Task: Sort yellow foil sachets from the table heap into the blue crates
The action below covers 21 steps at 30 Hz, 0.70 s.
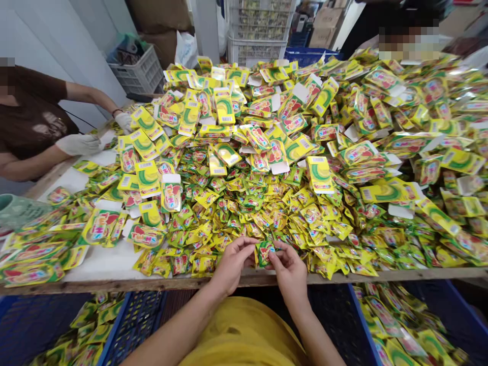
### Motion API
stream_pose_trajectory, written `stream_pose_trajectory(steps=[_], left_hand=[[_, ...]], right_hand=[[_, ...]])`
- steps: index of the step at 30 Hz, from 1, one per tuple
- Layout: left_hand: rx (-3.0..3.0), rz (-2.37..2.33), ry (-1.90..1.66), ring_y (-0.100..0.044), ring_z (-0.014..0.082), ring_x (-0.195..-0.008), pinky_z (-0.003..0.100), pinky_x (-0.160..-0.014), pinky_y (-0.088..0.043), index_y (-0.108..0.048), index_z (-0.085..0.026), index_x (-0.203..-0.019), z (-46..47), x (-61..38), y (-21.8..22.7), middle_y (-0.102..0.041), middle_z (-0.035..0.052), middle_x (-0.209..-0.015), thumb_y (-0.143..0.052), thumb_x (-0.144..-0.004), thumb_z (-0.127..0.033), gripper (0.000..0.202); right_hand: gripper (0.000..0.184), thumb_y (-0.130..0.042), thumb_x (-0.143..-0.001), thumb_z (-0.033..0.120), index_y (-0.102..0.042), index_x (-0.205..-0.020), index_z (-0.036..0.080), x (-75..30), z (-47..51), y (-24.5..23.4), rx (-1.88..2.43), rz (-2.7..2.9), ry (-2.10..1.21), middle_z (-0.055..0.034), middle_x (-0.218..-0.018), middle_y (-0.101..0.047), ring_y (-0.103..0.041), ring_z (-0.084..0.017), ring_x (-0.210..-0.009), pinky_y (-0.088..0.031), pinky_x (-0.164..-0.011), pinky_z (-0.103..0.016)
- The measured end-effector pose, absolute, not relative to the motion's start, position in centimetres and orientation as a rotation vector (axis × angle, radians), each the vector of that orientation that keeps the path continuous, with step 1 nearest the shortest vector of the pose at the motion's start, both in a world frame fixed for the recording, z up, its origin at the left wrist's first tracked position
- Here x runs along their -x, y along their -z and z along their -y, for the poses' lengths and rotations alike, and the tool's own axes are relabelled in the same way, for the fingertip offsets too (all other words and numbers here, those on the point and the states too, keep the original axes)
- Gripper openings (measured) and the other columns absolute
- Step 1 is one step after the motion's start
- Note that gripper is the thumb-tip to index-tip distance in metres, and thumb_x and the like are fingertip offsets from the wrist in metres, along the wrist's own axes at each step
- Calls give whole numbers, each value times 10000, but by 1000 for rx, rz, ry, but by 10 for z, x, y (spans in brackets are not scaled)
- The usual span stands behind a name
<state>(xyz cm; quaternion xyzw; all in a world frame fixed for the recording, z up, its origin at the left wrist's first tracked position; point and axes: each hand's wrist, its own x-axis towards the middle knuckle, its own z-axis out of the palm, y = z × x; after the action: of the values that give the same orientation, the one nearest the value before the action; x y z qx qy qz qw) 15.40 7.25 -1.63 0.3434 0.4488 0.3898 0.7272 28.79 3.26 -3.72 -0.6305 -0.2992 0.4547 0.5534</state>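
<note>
Just over the table's front edge, a small green-and-yellow candy packet (263,253) with a red fruit picture is pinched between both hands. My left hand (237,260) grips its left side with thumb and fingers. On the other side, my right hand (290,269) has its thumb on the packet's front, fingers curled behind. Beyond the hands spreads a heap of similar small packets (263,216). Yellow-and-green cardboard boxes (319,174), some with white flaps sticking out, lie on top and behind.
A co-worker's white-gloved hand (81,144) rests at the table's left side, near a green cup (19,209). Blue crates (450,310) holding packets stand below the wooden table edge (183,282). White crates (259,30) are stacked behind. Another person stands at the back right.
</note>
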Motion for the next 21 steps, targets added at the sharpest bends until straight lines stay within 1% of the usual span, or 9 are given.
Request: stream_pose_trajectory(steps=[2, 4, 7, 9, 10, 12, 14, 18, 21], left_hand=[[-810, -1034, -925, -546, 113, -700, 209, -630, -438, -643, -154, -883, -72, -157, 14, -612, -2, -782, -701, -714, -294, 227], [-904, -1142, -997, -529, 109, -700, 198, -639, -417, -625, -154, -829, -72, -160, 16, -590, -22, -735, -745, -651, -215, 223], [-913, -1185, -1066, -545, 114, -709, 207, -661, -426, -607, -159, -808, -74, -160, 20, -601, -22, -742, -731, -636, -165, 212], [-926, -1109, -1024, -571, 122, -713, 213, -665, -438, -623, -162, -825, -76, -156, 20, -628, -13, -754, -727, -642, -166, 210], [-967, -1052, -964, -588, 128, -716, 218, -670, -447, -641, -160, -832, -78, -153, 18, -648, -4, -761, -724, -647, -165, 203], [-1123, -965, -826, -627, 149, -737, 239, -700, -471, -687, -161, -843, -88, -145, 10, -696, 20, -788, -704, -673, -168, 171], [-1337, -1000, -799, -656, 172, -791, 267, -757, -486, -722, -180, -856, -110, -133, -3, -730, 35, -843, -671, -726, -204, 141], [-1565, -1535, -1180, -653, 179, -849, 288, -814, -483, -704, -212, -857, -190, -103, -34, -723, 23, -880, -640, -760, -263, 127], [-1446, -1778, -1340, -638, 214, -831, 330, -777, -487, -645, -170, -890, -256, -94, -52, -689, 47, -842, -687, -685, -288, 240]], right_hand=[[400, -695, -740, 416, -582, -1032, 168, -282, -33, 37, 1521, 757, -1028, -4, -675, -623, -603, -177, -596, -568, -566, -331], [381, -659, -774, 406, -571, -1059, 168, -278, -34, 36, 1550, 829, -992, -13, -699, -631, -617, -182, -619, -565, -605, -337], [471, -668, -763, 399, -558, -1160, 172, -279, -36, 35, 1581, 925, -891, -84, -917, -673, -644, -230, -842, -552, -717, -350], [488, -691, -737, 408, -591, -1150, 168, -284, -39, 33, 1550, 975, -947, -114, -1038, -670, -626, -250, -939, -537, -760, -347], [452, -695, -733, 414, -621, -1100, 161, -288, -41, 33, 1521, 1003, -1023, -114, -1028, -678, -627, -249, -921, -533, -755, -339], [351, -685, -744, 428, -662, -957, 149, -296, -45, 33, 1467, 1066, -1171, -95, -912, -700, -629, -228, -816, -522, -728, -321], [316, -673, -755, 443, -660, -879, 153, -302, -48, 35, 1477, 1122, -1165, -76, -835, -698, -618, -219, -778, -509, -729, -310], [305, -630, -785, 471, -653, -852, 174, -307, -49, 48, 1549, 1222, -984, -62, -812, -691, -624, -225, -786, -503, -732, -294], [274, -590, -807, 462, -670, -856, 205, -302, -46, 63, 1576, 1304, -898, -63, -809, -708, -651, -245, -774, -523, -709, -307]])
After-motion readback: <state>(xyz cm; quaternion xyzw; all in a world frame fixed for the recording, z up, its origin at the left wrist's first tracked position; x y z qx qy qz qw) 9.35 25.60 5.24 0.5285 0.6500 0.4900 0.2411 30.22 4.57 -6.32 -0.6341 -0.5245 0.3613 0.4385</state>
